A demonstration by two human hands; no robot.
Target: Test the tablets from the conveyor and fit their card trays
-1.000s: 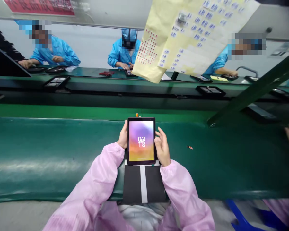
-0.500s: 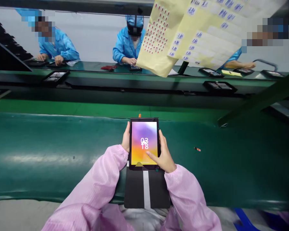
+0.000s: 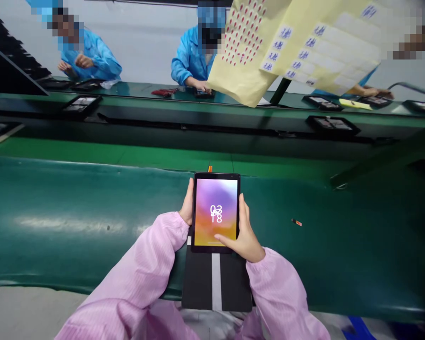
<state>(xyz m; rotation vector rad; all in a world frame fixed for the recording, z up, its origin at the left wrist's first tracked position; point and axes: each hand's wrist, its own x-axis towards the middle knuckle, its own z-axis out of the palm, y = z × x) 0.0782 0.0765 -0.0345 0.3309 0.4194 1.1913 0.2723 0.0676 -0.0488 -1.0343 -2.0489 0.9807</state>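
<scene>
A black-framed tablet (image 3: 216, 196) lies in front of me, its lit screen purple to orange with white overlapping digits. My left hand (image 3: 187, 203) grips its left edge, fingers mostly hidden beside the frame. My right hand (image 3: 247, 241) wraps the right edge, with the thumb reaching over the lower part of the screen. Below the tablet, a flat black panel (image 3: 199, 285) with a pale strip (image 3: 216, 283) down its middle extends toward my lap. A small orange tab (image 3: 210, 168) shows just beyond the tablet's top edge.
The green mat (image 3: 74, 203) covers my bench. A small black-and-orange strip (image 3: 296, 222) lies at right. Across the line, several people in blue sit at a bench (image 3: 134, 97) with devices. Yellow paper sheets (image 3: 246, 78) hang ahead, beside a slanted green post (image 3: 382, 156).
My right thumb sits slightly lower over the screen, and both hands keep their hold. The view has shifted a little. Across the line, the person at left has raised their hands.
</scene>
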